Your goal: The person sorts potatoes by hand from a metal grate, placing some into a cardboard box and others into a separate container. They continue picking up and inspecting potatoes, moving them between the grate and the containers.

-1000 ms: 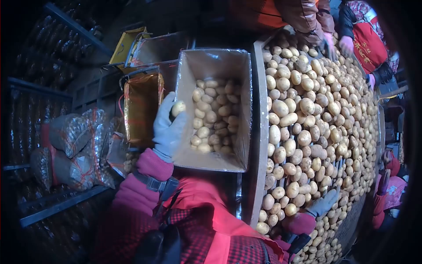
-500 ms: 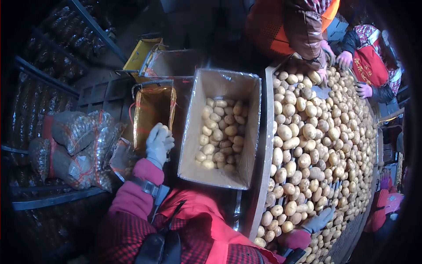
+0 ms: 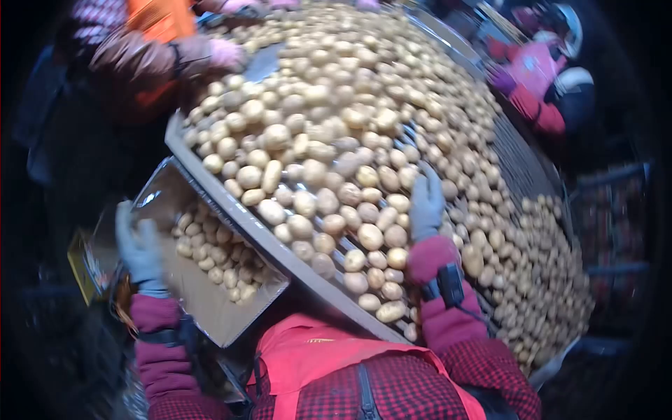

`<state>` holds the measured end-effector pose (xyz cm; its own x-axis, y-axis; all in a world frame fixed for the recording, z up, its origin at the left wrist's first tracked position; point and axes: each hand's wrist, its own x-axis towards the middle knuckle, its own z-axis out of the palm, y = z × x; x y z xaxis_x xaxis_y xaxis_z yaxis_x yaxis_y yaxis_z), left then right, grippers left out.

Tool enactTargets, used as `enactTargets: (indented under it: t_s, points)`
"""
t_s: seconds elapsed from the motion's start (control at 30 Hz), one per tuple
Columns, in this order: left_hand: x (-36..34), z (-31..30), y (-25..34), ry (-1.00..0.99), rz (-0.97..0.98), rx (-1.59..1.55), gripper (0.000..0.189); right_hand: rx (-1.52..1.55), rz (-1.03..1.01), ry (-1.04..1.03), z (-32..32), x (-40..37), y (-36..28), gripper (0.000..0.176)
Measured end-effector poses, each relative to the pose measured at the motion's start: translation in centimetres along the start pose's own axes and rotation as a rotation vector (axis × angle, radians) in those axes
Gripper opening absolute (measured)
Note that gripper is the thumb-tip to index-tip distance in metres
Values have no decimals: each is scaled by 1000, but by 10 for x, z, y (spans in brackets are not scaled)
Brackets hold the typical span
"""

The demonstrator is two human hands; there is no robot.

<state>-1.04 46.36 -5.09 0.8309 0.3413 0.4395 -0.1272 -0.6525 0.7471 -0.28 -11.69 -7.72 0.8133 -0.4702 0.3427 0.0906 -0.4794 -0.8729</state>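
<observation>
My left hand, in a grey-blue glove, is raised over the left edge of a cardboard box. Its thumb and fingers are apart and no potato shows in it; motion blurs it a little. Inside the box lies a heap of potatoes. My right hand, gloved alike, reaches out over the sorting table. Its fingers are stretched forward among loose potatoes, and what lies under the palm is hidden.
Across the table at upper left, a co-worker's pink-gloved hand is at the potatoes. Another person stands at upper right. A dark slatted panel lies along the right side. A yellow container stands left of the box.
The view has turned right toward the table. My left hand has left the gold-coloured bag with the potato gone from it. My right hand now reaches farther forward over the potatoes.
</observation>
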Motion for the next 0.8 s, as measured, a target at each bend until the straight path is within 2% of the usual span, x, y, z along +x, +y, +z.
enactTargets:
  t_s: [0.03,0.07,0.13,0.17,0.23,0.27,0.3,0.33,0.37,0.43,0.47,0.57,0.6,0.63,0.67,0.7,0.73,0.77,0.8]
  points:
    - [-3,32,70,-178,262,57,51,7,19,-13,-2,-2,-10,36]
    - [-13,68,107,-228,310,-61,46,42,39,-21,-7,-4,-17,36]
    - [-13,115,172,-439,675,-95,46,109,112,-31,-27,-11,-38,36]
    - [-19,140,197,-559,710,-106,48,69,121,-29,-42,-16,-46,36]
    - [-37,176,235,-719,933,-196,52,9,102,-10,-81,-33,-60,36]
    - [-53,194,247,-791,990,-231,62,100,192,21,-102,-41,-57,37]
    - [-63,204,262,-994,1011,-211,69,194,278,61,-123,-50,-54,39]
    - [-78,215,275,-1088,1110,-209,73,192,247,115,-146,-60,-45,41]
    - [-88,222,279,-1100,1203,-243,72,142,218,168,-166,-68,-41,41]
    - [-106,236,291,-1168,1252,-343,71,-10,167,272,-203,-83,-39,41]
    - [-108,246,294,-1113,1283,-347,71,-109,143,320,-213,-89,-39,40]
    - [-83,272,305,-1024,1223,-308,68,-49,289,443,-222,-111,-39,42]
    - [-64,273,313,-1090,1136,-255,60,-22,269,496,-223,-122,-11,43]
    - [-60,288,302,-900,1117,-180,55,6,247,548,-223,-133,15,44]
    - [-41,294,295,-869,1132,-105,56,-102,311,495,-218,-134,7,45]
    - [-37,312,278,-730,1123,-14,59,-187,302,423,-215,-135,10,46]
    - [-25,307,280,-777,1067,94,60,-270,288,353,-211,-135,12,46]
    - [-17,314,269,-743,1068,151,61,-151,338,365,-191,-124,-7,43]
    - [-8,324,254,-727,1064,203,62,-323,209,313,-182,-120,-10,46]
